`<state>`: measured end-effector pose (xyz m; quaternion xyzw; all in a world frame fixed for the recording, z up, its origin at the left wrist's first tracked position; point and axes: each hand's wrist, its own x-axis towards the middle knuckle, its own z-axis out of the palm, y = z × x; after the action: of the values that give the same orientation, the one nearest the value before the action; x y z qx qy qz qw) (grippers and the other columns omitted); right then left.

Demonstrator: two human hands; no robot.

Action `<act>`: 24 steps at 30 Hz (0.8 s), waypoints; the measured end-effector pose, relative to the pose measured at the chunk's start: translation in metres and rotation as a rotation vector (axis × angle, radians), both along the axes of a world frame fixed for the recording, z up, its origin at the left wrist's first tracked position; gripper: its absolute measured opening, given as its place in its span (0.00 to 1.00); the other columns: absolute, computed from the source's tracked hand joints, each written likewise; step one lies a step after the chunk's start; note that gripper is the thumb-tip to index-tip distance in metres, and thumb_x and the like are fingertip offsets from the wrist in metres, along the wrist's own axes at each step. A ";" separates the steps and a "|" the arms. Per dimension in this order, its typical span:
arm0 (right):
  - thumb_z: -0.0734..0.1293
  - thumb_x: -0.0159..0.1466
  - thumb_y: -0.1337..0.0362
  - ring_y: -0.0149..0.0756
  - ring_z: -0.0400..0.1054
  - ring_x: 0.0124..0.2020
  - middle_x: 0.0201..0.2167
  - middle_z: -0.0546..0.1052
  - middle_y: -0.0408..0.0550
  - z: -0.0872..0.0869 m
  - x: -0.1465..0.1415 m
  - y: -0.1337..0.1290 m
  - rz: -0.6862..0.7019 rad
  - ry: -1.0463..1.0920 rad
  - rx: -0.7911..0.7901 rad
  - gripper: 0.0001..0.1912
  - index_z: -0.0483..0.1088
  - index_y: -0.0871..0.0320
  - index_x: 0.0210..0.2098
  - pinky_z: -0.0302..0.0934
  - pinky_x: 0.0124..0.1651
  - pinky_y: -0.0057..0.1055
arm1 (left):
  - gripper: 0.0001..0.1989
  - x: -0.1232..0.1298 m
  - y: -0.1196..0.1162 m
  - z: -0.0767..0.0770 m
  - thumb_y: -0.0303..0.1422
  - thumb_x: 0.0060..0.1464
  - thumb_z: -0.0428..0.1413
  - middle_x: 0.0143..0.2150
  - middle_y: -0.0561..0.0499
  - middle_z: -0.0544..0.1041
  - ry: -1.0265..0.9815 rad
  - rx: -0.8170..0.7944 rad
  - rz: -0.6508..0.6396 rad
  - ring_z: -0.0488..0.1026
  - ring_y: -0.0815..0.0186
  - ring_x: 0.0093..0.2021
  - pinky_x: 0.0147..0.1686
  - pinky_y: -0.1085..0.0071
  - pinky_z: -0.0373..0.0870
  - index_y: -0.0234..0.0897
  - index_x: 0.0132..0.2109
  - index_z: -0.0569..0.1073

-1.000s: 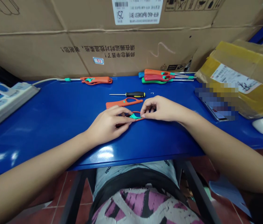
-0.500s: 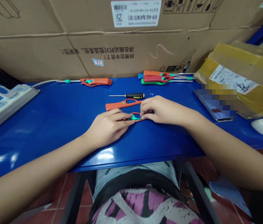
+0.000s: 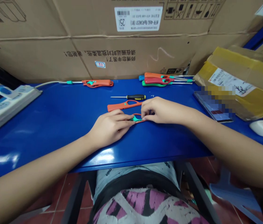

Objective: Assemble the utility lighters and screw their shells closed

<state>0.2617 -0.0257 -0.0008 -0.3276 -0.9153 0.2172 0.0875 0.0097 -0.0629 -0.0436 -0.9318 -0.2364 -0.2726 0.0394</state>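
Note:
On the blue table, my left hand (image 3: pixel 112 127) is closed round the handle end of an opened orange stick lighter (image 3: pixel 140 122), mostly covering it. My right hand (image 3: pixel 158 109) pinches the same lighter at its other end, thumb and fingertips together beside the green trigger (image 3: pixel 136 118). Whatever small part those fingertips may grip is hidden. Just beyond both hands lies a loose orange lighter shell half (image 3: pixel 117 106), its tip close to my right knuckles. Behind that is a black-and-yellow screwdriver (image 3: pixel 136 97), its shaft pointing left.
An assembled orange lighter (image 3: pixel 100 83) lies at the back left, and several coloured lighters (image 3: pixel 157 81) are stacked at the back right. A power strip (image 3: pixel 2 107) stands left. A phone (image 3: pixel 212 107) and a yellow-taped parcel (image 3: pixel 243 90) lie right. A large carton (image 3: pixel 47 59) backs the table.
The view has shifted slightly, so the scene sits a little lower and to the right. Both hands keep nearly the same hold on the lighter.

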 end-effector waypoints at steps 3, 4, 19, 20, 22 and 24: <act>0.70 0.61 0.68 0.33 0.72 0.33 0.33 0.81 0.46 -0.008 0.003 0.004 -0.087 0.097 -0.132 0.04 0.79 0.59 0.32 0.64 0.38 0.29 | 0.12 0.001 -0.001 0.001 0.31 0.67 0.54 0.49 0.47 0.84 0.034 0.025 -0.001 0.80 0.60 0.44 0.47 0.61 0.80 0.40 0.50 0.82; 0.70 0.60 0.67 0.33 0.72 0.33 0.33 0.81 0.46 -0.009 0.004 0.006 -0.109 0.116 -0.177 0.04 0.79 0.59 0.32 0.64 0.38 0.29 | 0.12 0.001 -0.001 0.001 0.30 0.67 0.54 0.49 0.47 0.84 0.045 0.031 -0.002 0.80 0.60 0.45 0.47 0.61 0.80 0.40 0.50 0.82; 0.70 0.63 0.63 0.43 0.68 0.47 0.45 0.74 0.55 -0.018 -0.001 0.038 -0.252 0.120 0.220 0.11 0.73 0.61 0.44 0.63 0.51 0.39 | 0.11 0.000 0.001 0.001 0.30 0.66 0.55 0.50 0.48 0.84 0.020 0.012 -0.005 0.80 0.61 0.44 0.46 0.62 0.80 0.39 0.48 0.82; 0.70 0.63 0.63 0.44 0.68 0.47 0.45 0.73 0.55 -0.019 -0.002 0.040 -0.244 0.090 0.214 0.12 0.72 0.61 0.44 0.63 0.52 0.39 | 0.10 0.000 0.001 0.000 0.30 0.66 0.55 0.50 0.49 0.84 0.004 -0.004 -0.003 0.80 0.61 0.44 0.46 0.62 0.80 0.40 0.48 0.82; 0.71 0.63 0.63 0.43 0.68 0.46 0.45 0.73 0.54 -0.019 -0.002 0.044 -0.249 0.067 0.199 0.13 0.69 0.60 0.45 0.64 0.50 0.39 | 0.10 0.000 0.001 -0.001 0.30 0.65 0.56 0.50 0.49 0.84 -0.035 -0.054 0.006 0.81 0.61 0.45 0.46 0.63 0.80 0.40 0.47 0.82; 0.72 0.62 0.63 0.43 0.69 0.45 0.45 0.72 0.53 -0.019 -0.002 0.047 -0.260 0.073 0.196 0.15 0.67 0.59 0.46 0.65 0.49 0.39 | 0.09 0.000 0.001 -0.002 0.32 0.65 0.58 0.50 0.49 0.84 -0.085 -0.117 0.011 0.81 0.61 0.46 0.48 0.63 0.79 0.41 0.47 0.82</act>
<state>0.2599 0.0216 -0.0200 -0.4249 -0.8783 0.1257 0.1798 0.0096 -0.0622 -0.0454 -0.9189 -0.2582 -0.2972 -0.0236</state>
